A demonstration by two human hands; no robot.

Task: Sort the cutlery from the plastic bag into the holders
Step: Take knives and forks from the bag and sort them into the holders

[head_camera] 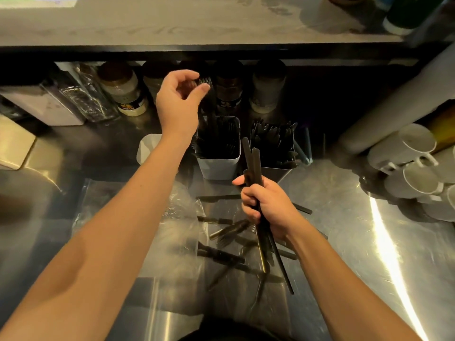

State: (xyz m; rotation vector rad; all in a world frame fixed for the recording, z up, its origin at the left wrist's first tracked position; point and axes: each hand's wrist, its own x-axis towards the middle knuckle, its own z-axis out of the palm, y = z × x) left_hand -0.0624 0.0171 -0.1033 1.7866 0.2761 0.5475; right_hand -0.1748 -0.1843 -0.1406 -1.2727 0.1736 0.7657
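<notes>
My left hand (178, 102) is raised above the middle white holder (218, 166) and pinches a dark fork (205, 81) by its head, tines showing between thumb and fingers. That holder contains dark forks. To its right, a second holder (277, 169) is packed with dark cutlery. A third white holder (147, 147) sits partly hidden behind my left forearm. My right hand (267, 207) grips a bundle of long dark cutlery pieces (254, 163), held upright over the counter. Several loose dark pieces (227, 254) lie on the clear plastic bag (138, 217) spread on the steel counter.
Jars (123, 92) and bottles line the back under a dark shelf edge (197, 49). Stacked white cups (413, 163) and a long white roll (398, 99) stand at the right. A white box (49, 107) and a beige board (14, 143) sit at the left.
</notes>
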